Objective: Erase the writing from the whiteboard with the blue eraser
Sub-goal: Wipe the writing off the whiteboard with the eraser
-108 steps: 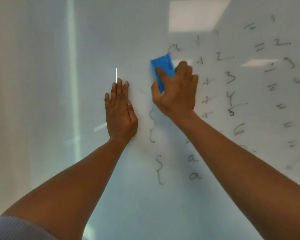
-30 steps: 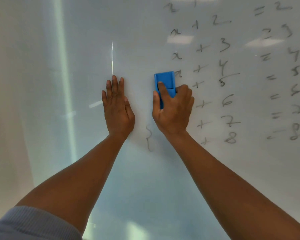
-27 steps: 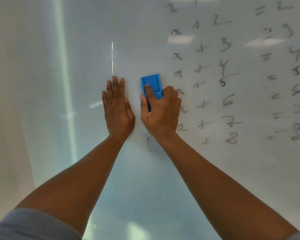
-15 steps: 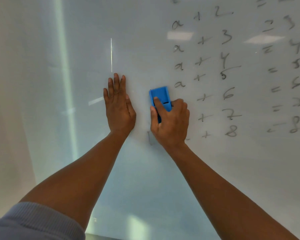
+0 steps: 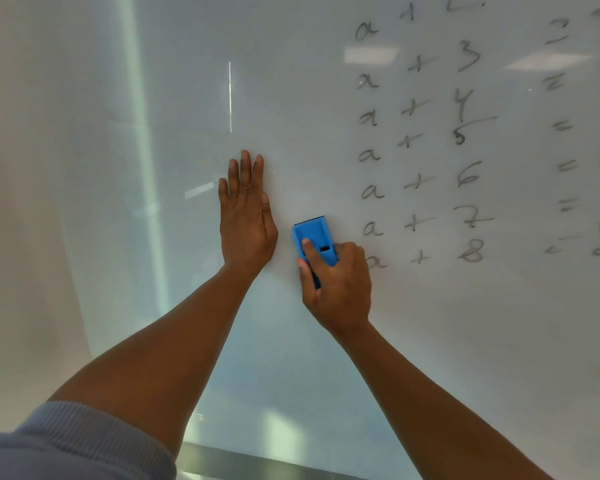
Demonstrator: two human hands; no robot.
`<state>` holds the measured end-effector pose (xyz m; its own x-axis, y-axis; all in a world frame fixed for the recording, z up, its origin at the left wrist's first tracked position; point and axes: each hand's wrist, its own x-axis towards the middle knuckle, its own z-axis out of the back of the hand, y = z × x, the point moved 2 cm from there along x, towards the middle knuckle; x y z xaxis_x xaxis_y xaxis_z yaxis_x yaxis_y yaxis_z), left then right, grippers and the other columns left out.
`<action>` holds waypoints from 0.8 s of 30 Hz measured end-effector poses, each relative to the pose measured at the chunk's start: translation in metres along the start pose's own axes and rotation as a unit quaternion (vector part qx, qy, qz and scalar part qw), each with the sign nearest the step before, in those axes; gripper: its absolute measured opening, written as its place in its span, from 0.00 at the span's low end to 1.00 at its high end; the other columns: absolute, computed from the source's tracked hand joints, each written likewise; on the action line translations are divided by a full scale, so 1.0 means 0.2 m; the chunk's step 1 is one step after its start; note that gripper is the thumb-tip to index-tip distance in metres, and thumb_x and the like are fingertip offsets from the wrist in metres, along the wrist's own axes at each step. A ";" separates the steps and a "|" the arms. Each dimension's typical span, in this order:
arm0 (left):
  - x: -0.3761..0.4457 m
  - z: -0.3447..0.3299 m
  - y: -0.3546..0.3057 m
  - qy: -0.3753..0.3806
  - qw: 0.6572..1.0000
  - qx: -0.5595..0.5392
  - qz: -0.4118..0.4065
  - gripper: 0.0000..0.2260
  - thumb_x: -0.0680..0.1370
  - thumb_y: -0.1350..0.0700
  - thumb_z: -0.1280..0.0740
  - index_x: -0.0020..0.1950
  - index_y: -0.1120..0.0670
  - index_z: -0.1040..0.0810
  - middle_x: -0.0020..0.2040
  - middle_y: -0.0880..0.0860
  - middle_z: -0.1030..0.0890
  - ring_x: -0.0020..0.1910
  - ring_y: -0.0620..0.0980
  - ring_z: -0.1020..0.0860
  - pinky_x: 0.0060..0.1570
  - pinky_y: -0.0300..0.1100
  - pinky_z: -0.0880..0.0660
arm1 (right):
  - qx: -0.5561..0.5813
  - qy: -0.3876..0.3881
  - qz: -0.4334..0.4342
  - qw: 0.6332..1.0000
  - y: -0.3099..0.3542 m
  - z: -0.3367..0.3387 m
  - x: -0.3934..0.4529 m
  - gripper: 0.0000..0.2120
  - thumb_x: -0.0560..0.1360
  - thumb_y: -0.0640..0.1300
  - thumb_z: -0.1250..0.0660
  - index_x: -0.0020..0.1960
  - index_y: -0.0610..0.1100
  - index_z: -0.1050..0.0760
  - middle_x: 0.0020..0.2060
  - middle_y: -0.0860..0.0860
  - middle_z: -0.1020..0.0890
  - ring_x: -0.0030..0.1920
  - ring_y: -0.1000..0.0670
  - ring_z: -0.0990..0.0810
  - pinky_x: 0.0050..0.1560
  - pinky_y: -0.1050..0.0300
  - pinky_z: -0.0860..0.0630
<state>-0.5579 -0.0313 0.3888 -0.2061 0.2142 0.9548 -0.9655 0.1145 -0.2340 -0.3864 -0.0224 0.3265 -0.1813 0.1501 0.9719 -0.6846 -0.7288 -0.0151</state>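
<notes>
Right hand [image 5: 338, 289] clamped the eraser [image 5: 314, 239] flat on the whiteboard [image 5: 326, 98], thumb along its left edge, fingers curled over the back. Eraser sat just left of the bottom "a + 8" row of writing [image 5: 416, 157], which filled the board's right side. Left hand [image 5: 246, 220] lay flat, fingers straight, just beside the eraser. Grey sleeve [image 5: 73, 445] lower left; metal strip [image 5: 257, 462] along bottom.

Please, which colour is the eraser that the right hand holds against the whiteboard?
Bright blue eraser, seen in the head view.
</notes>
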 end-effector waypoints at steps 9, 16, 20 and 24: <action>-0.01 0.00 -0.02 0.004 1.000 0.012 0.012 0.23 0.86 0.55 0.53 0.81 0.55 0.47 0.82 0.55 0.47 0.81 0.54 0.51 0.80 0.49 0.56 | 0.004 -0.071 -0.098 0.993 0.02 0.02 0.24 0.17 0.78 0.53 0.34 0.64 0.46 0.22 0.43 0.41 0.26 0.43 0.44 0.28 0.35 0.51 0.23; -0.04 -0.04 -0.02 -0.028 0.999 0.008 0.026 0.22 0.86 0.55 0.53 0.81 0.55 0.45 0.81 0.55 0.45 0.81 0.54 0.50 0.80 0.50 0.54 | 0.012 0.034 -0.006 0.999 0.09 -0.04 -0.06 0.19 0.78 0.54 0.34 0.66 0.46 0.24 0.43 0.43 0.26 0.41 0.46 0.28 0.31 0.52 0.23; -0.05 -0.04 -0.02 -0.040 0.999 -0.008 0.018 0.22 0.85 0.57 0.52 0.81 0.54 0.45 0.81 0.55 0.45 0.81 0.53 0.50 0.80 0.48 0.56 | -0.023 -0.007 -0.016 1.000 -0.10 0.05 -0.04 0.18 0.77 0.54 0.34 0.63 0.47 0.22 0.42 0.42 0.26 0.40 0.43 0.26 0.30 0.53 0.24; -0.05 -0.04 -0.04 -0.044 0.999 -0.008 0.029 0.23 0.85 0.57 0.52 0.81 0.54 0.45 0.81 0.55 0.44 0.81 0.53 0.50 0.80 0.48 0.56 | -0.040 -0.069 -0.036 0.996 -0.19 0.09 0.15 0.17 0.76 0.52 0.31 0.62 0.46 0.21 0.44 0.40 0.27 0.42 0.43 0.25 0.31 0.55 0.23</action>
<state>-0.5472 -0.0260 0.3797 -0.2747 0.1343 0.9521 -0.9493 0.1198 -0.2908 -0.3526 -0.0031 0.3603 -0.0339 0.1023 0.9942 -0.7476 -0.6627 0.0427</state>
